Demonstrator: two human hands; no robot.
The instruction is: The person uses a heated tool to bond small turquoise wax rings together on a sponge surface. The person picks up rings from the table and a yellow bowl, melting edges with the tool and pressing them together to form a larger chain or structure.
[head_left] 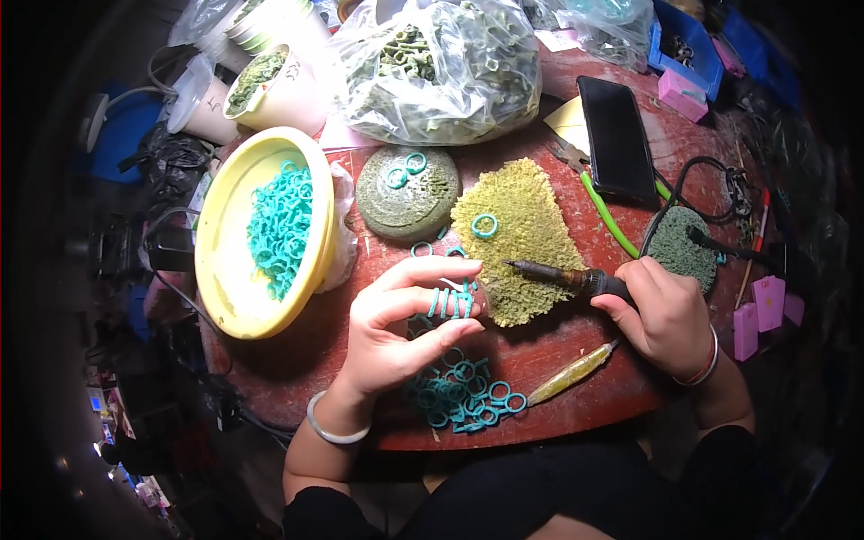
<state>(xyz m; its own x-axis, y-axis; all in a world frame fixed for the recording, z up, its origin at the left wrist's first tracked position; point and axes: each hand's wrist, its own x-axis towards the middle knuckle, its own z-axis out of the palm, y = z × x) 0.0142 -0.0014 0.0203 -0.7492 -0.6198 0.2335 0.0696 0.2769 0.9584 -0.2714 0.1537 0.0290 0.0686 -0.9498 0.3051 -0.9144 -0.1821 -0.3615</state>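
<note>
Several thin teal rings (450, 304) encircle a finger of my left hand (387, 310), with the thumb and index finger parted around them. My right hand (666, 310) grips the dark handle of a soldering iron (560, 274), its pointed tip aimed left over a yellow-green fibrous pad (531, 234). The tip is apart from the rings on my finger. One teal ring (474, 228) lies on the pad, and two more rest on a round grey-green block (405, 205) behind my left hand. Below my left hand is a loose heap of teal rings (459, 393).
A yellow bowl (216, 261) of teal rings stands at the left. Behind sit a clear bag (504, 99) of green pieces and white cups (288, 99). To the right are a phone (616, 135), green-handled pliers (607, 214) and pink blocks (768, 301). A yellow wrapped stick (573, 371) lies near the front edge.
</note>
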